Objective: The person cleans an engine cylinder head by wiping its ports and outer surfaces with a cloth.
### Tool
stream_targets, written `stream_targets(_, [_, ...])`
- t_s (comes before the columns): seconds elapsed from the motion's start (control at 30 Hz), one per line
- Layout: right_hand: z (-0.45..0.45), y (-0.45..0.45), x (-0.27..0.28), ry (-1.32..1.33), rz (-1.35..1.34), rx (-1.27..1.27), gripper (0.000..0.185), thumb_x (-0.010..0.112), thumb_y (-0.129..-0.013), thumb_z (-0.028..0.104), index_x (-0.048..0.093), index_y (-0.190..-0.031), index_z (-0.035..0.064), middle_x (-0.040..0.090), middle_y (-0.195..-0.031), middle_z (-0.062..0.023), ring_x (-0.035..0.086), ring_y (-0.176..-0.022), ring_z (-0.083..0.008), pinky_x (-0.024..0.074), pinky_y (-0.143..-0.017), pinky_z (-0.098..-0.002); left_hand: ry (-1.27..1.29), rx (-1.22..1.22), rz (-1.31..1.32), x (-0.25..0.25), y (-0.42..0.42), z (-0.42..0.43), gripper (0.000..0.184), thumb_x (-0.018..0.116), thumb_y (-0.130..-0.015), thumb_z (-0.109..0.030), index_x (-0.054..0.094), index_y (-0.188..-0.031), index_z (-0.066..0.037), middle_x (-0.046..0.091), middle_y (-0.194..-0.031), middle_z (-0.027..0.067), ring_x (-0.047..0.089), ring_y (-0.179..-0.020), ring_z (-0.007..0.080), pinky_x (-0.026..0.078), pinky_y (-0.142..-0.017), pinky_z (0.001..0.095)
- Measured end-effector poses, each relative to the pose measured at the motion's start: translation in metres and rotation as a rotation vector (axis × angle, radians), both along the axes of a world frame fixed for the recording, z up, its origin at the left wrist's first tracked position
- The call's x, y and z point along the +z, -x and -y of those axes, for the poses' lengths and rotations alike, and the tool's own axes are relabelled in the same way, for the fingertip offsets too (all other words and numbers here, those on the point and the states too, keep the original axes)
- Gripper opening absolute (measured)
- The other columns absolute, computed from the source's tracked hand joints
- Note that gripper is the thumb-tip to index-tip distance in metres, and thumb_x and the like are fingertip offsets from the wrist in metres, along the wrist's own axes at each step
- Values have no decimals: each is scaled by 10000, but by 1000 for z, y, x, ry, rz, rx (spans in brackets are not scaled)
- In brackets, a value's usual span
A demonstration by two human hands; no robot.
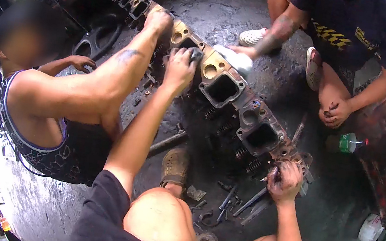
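Observation:
A long cylinder head (210, 68) runs diagonally from upper left to lower right, with large rectangular ports and a worn brassy face. Valve springs stick out along its lower side. My left hand (179, 70) is closed around a dark rag (196, 54), pressed on the head near its middle. At the near right end, the curled fingers of my right hand (286, 181) grip the edge of the head; their undersides are hidden. Another person's hand (159, 20) rests on the far part. A third person's hand holds a white cloth (235, 60) against the face.
Loose bolts and tools, including a metal rod (251, 201), lie on the dark floor (148, 214) below the head. A green-labelled bottle (347, 143) lies at right, near a crouching person. A black ring-shaped part (100, 37) sits behind the person at left.

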State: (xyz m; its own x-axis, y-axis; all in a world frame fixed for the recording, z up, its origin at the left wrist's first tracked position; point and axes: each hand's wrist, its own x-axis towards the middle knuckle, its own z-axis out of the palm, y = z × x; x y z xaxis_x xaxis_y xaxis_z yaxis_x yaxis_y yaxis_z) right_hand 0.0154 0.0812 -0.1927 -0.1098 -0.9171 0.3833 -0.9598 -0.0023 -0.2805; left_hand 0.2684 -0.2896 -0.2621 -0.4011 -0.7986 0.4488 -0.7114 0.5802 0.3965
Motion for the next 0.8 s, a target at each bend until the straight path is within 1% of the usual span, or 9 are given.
stream_targets(0.07, [-2, 0, -2, -23, 0, -17, 158, 663, -735, 114, 640, -847, 6, 659, -825, -144, 637, -798, -327, 482, -759, -427, -7, 68, -81, -3, 9, -4, 371, 630, -900, -204, 628, -1211, -2, 651, -1202, 199, 562, -1143, 400, 449, -1000, 454])
stream_targets(0.27, [-3, 2, -6, 4, 9, -15, 163, 678, -726, 107, 632, -840, 1, 663, -840, -157, 636, -810, -347, 489, -760, -435, 74, 49, 28, -31, -21, -2, 460, 604, -935, -307, 581, -1269, 8, 625, -1270, 188, 543, -1224, 373, 423, -1059, 454])
stream_targets(0.3, [-3, 2, -6, 8, 10, -17, 162, 678, -727, 107, 632, -842, 1, 663, -842, -158, 636, -811, -348, 489, -760, -435, 80, 65, 56, -31, -24, -5, 488, 639, -899, -264, 562, -1317, -24, 622, -1293, 168, 555, -1216, 356, 430, -1046, 453])
stream_targets(0.43, [-2, 0, -2, 28, 22, -11, 161, 674, -731, 107, 632, -846, 2, 661, -845, -157, 634, -808, -349, 489, -757, -433, 37, -85, -43, -2, -32, -23, 526, 685, -809, -65, 561, -1320, -53, 623, -1235, 185, 567, -1190, 355, 425, -1066, 440])
stream_targets(0.57, [-2, 3, -6, 45, -1, -1, 153, 670, -729, 105, 628, -838, 5, 654, -837, -153, 630, -797, -341, 487, -748, -426, 8, 21, -490, 8, -25, -25, 402, 656, -797, -22, 594, -1193, -59, 639, -1124, 161, 587, -1104, 362, 456, -982, 440])
stream_targets(0.67, [0, 0, -1, 39, 4, 3, 154, 669, -727, 107, 623, -833, 6, 650, -828, -152, 629, -790, -336, 483, -742, -424, 175, 59, -352, 6, -21, 5, 390, 664, -811, -40, 605, -1197, -52, 629, -1136, 171, 583, -1102, 367, 461, -978, 445])
stream_targets(0.7, [0, -1, -1, 39, 5, 3, 155, 669, -727, 106, 621, -834, 6, 649, -827, -152, 628, -788, -336, 482, -742, -424, 207, 85, -191, 8, -17, 15, 386, 677, -818, -59, 622, -1200, -54, 621, -1149, 174, 585, -1083, 378, 474, -963, 446])
stream_targets(0.73, [1, -1, -1, 39, 4, 3, 155, 669, -727, 105, 619, -835, 6, 648, -825, -152, 627, -786, -336, 480, -741, -424, 280, 6, -158, 9, -13, 24, 387, 693, -822, -98, 640, -1204, -63, 618, -1154, 176, 594, -1069, 374, 490, -943, 446])
stream_targets(0.8, [1, 0, 0, 48, -10, 6, 156, 668, -727, 104, 617, -837, 6, 646, -823, -152, 626, -784, -336, 478, -741, -424, 299, 30, -54, 12, -7, 33, 374, 672, -832, -115, 650, -1204, -85, 622, -1161, 167, 608, -1061, 353, 509, -901, 443])
